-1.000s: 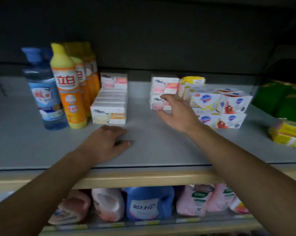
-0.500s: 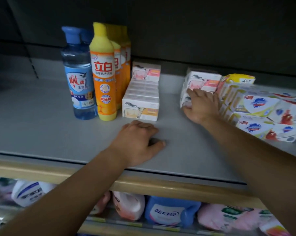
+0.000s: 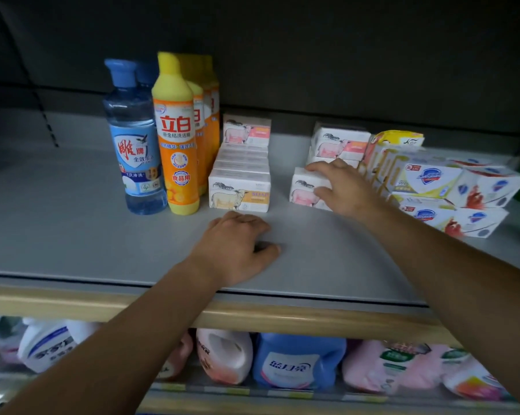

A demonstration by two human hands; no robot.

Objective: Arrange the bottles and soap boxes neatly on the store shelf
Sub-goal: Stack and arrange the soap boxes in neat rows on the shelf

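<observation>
The right hand point(image 3: 342, 187) grips the near pink soap box point(image 3: 304, 191); the left hand point(image 3: 235, 250) rests on the shelf point(image 3: 73, 235), fingers curled, holding nothing.

We see the orange bottle point(image 3: 176, 151) with a yellow cap, yellow base and red characters on white. Just left of it, the clear blue bottle point(image 3: 133, 151) carries a blue cap and a blue-and-white label. Right of the orange bottle, the tan soap box point(image 3: 239, 199) is white with a tan sheep and an orange band. Farther right, the pink soap box point(image 3: 303, 193) shows a pink sheep. Beyond, white cartons point(image 3: 429, 178) bear blue shields. Under them lies the grey shelf point(image 3: 73, 235).
</observation>
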